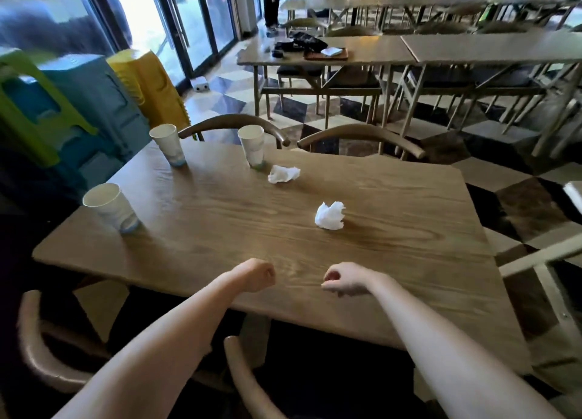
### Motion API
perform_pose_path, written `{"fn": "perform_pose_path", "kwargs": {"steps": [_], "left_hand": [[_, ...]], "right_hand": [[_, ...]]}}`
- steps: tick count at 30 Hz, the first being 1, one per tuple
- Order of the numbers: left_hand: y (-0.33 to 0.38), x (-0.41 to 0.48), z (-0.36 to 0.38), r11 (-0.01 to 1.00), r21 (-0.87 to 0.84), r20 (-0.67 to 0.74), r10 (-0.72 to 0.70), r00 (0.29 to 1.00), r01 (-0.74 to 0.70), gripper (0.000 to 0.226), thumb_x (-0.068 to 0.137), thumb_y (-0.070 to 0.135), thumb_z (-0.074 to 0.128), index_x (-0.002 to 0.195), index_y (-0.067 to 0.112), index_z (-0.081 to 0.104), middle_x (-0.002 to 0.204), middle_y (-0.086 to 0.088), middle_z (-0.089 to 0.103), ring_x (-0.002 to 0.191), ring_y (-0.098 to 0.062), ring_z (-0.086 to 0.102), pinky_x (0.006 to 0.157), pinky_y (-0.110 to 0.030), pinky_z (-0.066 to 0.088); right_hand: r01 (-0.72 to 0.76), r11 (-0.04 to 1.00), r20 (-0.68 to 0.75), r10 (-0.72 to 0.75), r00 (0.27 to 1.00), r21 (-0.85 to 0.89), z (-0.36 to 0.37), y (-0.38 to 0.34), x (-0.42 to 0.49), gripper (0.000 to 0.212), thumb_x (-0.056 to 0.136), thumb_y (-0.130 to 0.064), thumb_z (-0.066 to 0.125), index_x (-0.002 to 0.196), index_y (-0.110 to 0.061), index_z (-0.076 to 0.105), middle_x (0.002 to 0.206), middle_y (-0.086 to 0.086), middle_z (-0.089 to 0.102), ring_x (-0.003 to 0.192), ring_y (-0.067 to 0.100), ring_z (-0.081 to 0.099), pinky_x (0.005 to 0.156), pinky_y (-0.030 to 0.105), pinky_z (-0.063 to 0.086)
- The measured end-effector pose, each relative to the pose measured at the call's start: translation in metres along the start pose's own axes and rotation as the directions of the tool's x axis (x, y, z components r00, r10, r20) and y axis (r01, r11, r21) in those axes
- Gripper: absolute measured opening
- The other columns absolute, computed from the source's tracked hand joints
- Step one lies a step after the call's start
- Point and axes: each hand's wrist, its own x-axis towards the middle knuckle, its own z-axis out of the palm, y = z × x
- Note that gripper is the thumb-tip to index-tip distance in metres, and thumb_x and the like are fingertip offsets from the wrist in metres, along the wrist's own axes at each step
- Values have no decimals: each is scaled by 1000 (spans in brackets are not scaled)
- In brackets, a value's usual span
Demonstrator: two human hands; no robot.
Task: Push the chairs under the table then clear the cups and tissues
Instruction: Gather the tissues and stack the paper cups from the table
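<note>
Two curved wooden chair backs sit nearest, the near left chair (47, 349) at the table's near left corner and the near middle chair (248, 384) under the forearms, both against the near edge of the wooden table (393, 261). Both bare forearms reach forward over that edge. The left hand (256, 275) is curled into a loose fist, knuckles up, holding nothing. The right hand (341, 281) is bent down at the wrist, fingers curled in toward the thumb, also empty, hovering just above the tabletop.

Beyond the hands, right of centre, lies a crumpled white tissue (330, 215). At the left edge stands a white paper cup (110, 207), upright, with a pale blue-green print near its base; any writing is too blurred to read. Farther on, a second crumpled tissue (283, 173) lies just beside the far middle cup (253, 146), and a far left cup (168, 144) stands near the far left corner.

Behind the far edge two more chair backs show, the far left chair (233, 124) and the far right chair (362, 138), tucked against the table.
</note>
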Motion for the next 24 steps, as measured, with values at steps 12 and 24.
{"fn": "perform_pose_path", "kwargs": {"steps": [12, 24], "left_hand": [[-55, 85, -27, 985, 2, -168, -171, 971, 173, 68, 95, 50, 44, 152, 25, 18, 163, -5, 11, 149, -26, 12, 118, -42, 24], [-133, 150, -23, 993, -9, -271, -118, 955, 120, 81, 80, 73, 13, 152, 36, 11, 163, 4, -2, 150, -15, -9, 121, -40, -4]], "right_hand": [[-57, 911, -247, -51, 968, -409, -80, -2, 148, 52, 99, -23, 40, 147, -23, 22, 160, 1, 6, 146, 32, 4, 116, 47, 19], [262, 953, -697, -291, 656, -151, -122, -59, 248, 18, 71, 12, 55, 81, 5, 68, 85, 28, 64, 78, 45, 61, 72, 42, 49]]}}
